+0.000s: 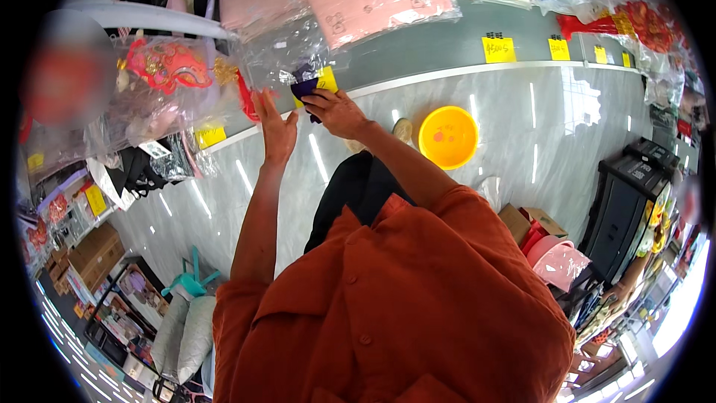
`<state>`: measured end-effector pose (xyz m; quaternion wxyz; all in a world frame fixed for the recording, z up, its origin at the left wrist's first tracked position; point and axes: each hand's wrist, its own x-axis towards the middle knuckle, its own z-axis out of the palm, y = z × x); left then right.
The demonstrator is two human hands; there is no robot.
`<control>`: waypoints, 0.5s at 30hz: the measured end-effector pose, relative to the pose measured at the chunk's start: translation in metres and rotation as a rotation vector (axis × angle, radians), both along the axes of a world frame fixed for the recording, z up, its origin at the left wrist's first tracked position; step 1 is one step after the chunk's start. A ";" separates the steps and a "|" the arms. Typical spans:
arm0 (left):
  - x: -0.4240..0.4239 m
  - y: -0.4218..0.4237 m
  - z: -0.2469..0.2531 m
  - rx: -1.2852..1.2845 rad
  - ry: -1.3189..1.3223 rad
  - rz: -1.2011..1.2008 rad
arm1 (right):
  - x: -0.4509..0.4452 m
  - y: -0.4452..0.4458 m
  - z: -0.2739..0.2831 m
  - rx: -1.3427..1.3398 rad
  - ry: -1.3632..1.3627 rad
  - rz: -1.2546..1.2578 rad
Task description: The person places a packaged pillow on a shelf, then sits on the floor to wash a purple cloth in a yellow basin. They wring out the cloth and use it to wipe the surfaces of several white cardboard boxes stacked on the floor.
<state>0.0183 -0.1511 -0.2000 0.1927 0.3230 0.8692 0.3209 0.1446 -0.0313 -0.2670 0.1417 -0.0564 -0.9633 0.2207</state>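
My right hand rests at the front edge of a grey shelf, its fingers bent over a dark purple cloth. A yellow tag stands right beside that cloth and is partly covered by my fingers. To the left, my left hand is raised at the shelf edge with thumb and fingers apart and nothing in it. Its fingertips are close to a red tassel; whether they touch is unclear. Clear plastic packaging lies just behind both hands.
Plastic-wrapped pink fabric lies on the shelf. Left of my hands is a red fish ornament. More yellow tags line the edge at right. A yellow bucket stands on the tiled floor; a black case is at far right.
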 end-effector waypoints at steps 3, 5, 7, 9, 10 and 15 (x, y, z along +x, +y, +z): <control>0.010 0.001 -0.011 0.021 -0.083 0.013 | 0.036 0.052 0.013 0.027 -0.111 -0.113; 0.018 -0.001 -0.012 0.031 -0.204 0.037 | 0.071 0.100 0.004 0.002 -0.125 -0.231; 0.031 0.001 -0.018 -0.058 -0.149 0.013 | 0.114 0.157 -0.006 0.015 -0.108 -0.415; 0.045 0.006 -0.016 -0.104 -0.240 0.041 | 0.145 0.205 -0.002 -0.015 -0.106 -0.657; 0.050 0.006 -0.022 -0.098 -0.215 0.008 | 0.147 0.220 0.008 -0.003 -0.171 -0.850; 0.081 0.031 -0.041 -0.117 -0.311 -0.114 | 0.138 0.253 0.000 -0.071 -0.255 -1.276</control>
